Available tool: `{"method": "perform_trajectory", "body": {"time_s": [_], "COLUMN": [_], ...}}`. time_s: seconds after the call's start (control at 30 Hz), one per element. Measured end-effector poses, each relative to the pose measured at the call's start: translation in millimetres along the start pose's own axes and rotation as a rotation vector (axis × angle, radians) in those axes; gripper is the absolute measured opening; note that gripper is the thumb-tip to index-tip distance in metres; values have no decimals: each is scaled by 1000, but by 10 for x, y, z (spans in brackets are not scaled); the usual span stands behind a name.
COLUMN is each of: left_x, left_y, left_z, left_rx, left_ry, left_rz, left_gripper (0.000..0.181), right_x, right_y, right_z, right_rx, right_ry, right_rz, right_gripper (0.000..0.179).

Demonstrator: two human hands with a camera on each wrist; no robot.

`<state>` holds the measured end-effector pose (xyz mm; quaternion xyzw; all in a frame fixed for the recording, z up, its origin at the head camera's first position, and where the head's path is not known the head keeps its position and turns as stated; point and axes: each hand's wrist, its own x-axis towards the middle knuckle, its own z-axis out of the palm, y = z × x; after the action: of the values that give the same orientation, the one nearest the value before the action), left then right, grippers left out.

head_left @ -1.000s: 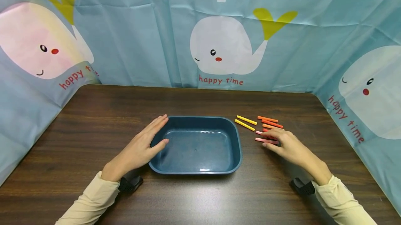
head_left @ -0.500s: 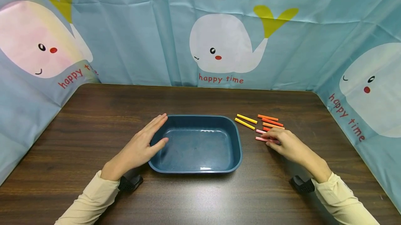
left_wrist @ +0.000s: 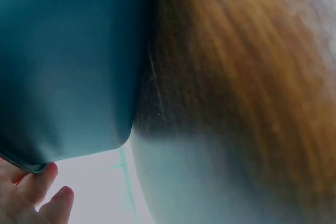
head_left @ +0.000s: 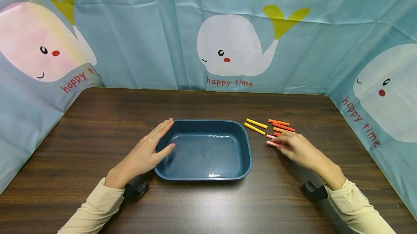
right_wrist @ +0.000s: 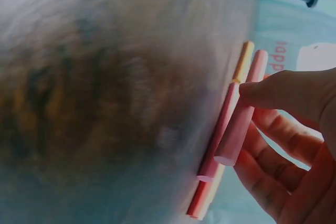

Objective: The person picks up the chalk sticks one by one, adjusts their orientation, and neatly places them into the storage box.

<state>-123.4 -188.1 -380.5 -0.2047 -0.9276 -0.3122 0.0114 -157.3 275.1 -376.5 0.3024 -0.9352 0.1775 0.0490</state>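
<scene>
Chalk [right_wrist: 237, 128], pink; in right hand [head_left: 299, 150]

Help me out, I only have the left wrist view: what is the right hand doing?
Observer: The right hand pinches a pink stick between thumb and fingers.
Operator: Are there other pink ones?
Observer: Yes, a second pink stick shows close to the held one in the right wrist view.
Operator: And any yellow ones?
Observer: Two yellow sticks lie just right of the blue tray in the head view.
</scene>
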Motion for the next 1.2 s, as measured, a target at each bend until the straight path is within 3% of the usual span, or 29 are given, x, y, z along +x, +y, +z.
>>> {"method": "perform_trajectory", "body": {"time_s": [0.53, 0.87, 1.2], "left_x": [-9, -5, 2], "left_y": [13, -1, 4], "left_z": [6, 28, 21], "left_rx": [-1, -7, -15], "left_ry": [9, 6, 14], "left_rz": [-7, -12, 7], "left_gripper": [74, 76, 75], "right_x": [47, 117, 174], "right_y": [-133, -183, -312], "right_z": [-79, -105, -164], "right_rx": [101, 126, 210], "right_ry": [11, 52, 12], "right_rz": [68, 44, 109], "right_gripper": [30, 28, 27]}}
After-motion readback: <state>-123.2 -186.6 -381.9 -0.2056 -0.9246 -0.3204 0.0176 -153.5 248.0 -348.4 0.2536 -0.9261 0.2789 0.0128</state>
